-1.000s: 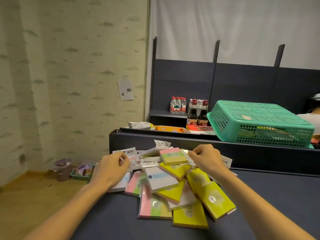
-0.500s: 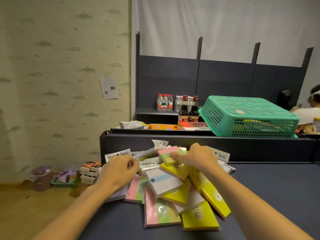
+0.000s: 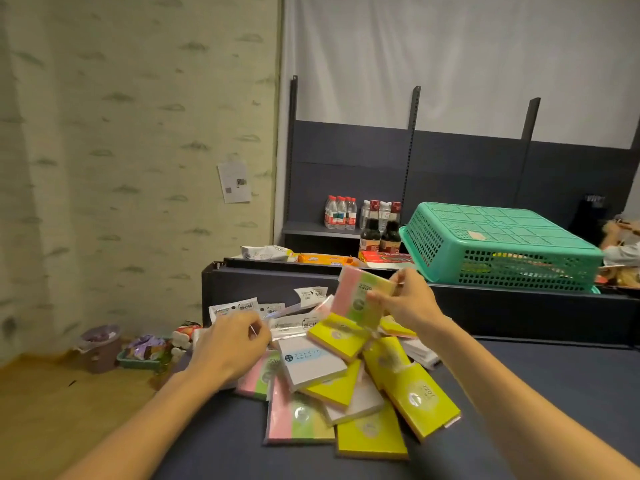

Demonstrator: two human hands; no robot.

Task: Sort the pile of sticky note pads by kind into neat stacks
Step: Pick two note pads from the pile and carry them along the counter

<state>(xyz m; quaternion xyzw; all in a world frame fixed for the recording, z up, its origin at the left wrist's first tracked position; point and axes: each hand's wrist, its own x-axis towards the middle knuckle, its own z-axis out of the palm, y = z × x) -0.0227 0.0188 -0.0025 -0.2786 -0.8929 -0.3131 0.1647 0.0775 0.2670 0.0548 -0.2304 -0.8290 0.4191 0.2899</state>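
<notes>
Sliding looks likely for the loose pile (image 3: pixel 346 382) on your near table (image 3: pixel 554 393) if you tug. Your left hand (image 3: pixel 230 344) seems to pinch a clear packet there. Further off, your right hand (image 3: pixel 407 301) now holds a pink-green pad (image 3: pixel 362 292), lifted from the heap.
</notes>
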